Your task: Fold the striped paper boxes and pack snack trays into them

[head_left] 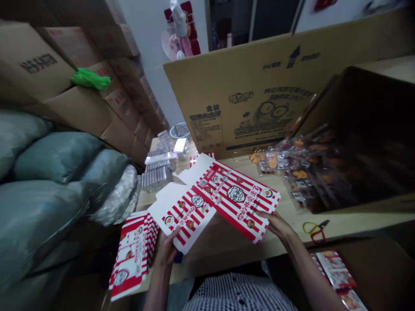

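Between my hands is a red-and-white striped paper carton (238, 196), partly unfolded, with white flaps at its far end and bearded-face drawings on its panels. My left hand (167, 249) grips the near edge of its left panel, thumb on top. The lower right corner of the right panel is pinched in my right hand (276, 225); the fingers underneath are hidden. Left of my left hand lies a stack of similar flat cartons (131, 255) at the table's edge. Scissors (316, 230) with yellow and red handles rest on the table to the right of my right hand.
Small clear-wrapped packets with orange pieces (300, 175) spill from a tipped dark box (366, 142). Behind stands a large cardboard sheet (240, 108). Stacked plastic-wrapped packs (157, 175) sit at the back left. Sacks (58, 155) and cartons fill the left. Finished-looking printed boxes (335, 268) lie lower right.
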`<move>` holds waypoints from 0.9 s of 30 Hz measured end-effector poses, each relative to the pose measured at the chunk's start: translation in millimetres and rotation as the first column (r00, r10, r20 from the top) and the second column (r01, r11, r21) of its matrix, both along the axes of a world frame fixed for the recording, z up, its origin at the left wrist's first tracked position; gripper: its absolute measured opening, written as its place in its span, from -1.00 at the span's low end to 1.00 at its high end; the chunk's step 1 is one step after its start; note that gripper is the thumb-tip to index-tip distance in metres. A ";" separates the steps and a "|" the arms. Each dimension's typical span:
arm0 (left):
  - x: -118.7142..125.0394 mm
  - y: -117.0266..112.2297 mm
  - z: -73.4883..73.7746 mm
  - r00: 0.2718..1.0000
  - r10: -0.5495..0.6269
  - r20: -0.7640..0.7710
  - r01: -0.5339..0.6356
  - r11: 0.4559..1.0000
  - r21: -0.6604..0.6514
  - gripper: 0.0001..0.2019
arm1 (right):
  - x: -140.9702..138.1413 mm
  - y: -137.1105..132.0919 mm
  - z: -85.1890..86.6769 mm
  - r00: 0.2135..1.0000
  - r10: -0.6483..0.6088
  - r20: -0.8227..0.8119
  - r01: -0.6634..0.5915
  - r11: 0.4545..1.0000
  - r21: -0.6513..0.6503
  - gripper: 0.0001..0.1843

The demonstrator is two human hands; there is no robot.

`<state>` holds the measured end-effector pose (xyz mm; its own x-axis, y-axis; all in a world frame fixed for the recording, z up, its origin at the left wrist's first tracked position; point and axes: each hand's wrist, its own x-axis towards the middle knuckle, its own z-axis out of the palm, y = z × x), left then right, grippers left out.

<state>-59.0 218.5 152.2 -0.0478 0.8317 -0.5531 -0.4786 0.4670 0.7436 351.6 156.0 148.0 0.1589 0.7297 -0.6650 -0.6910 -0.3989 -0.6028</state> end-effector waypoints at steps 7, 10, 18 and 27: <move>41.9 10.0 -31.5 0.929 -0.361 0.077 0.369 0.919 -0.139 -0.35 | -12.5 -129.4 -33.1 0.974 -0.225 -0.015 0.219 0.959 -0.179 -0.50; 97.4 15.7 -55.2 0.872 -0.465 0.154 0.486 0.860 -0.156 -0.30 | 1.1 -179.7 -47.7 0.934 -0.356 0.025 0.349 0.898 -0.268 -0.54; 173.2 55.3 -96.6 0.834 -0.533 0.145 0.552 0.811 -0.194 -0.38 | 33.8 -164.3 -92.7 0.920 -0.388 0.047 0.383 0.870 -0.310 -0.49; 179.9 57.7 -97.2 0.852 -0.521 0.044 0.514 0.817 -0.262 -0.66 | 36.0 -152.8 -83.7 0.965 -0.240 0.104 0.261 0.906 -0.334 -0.58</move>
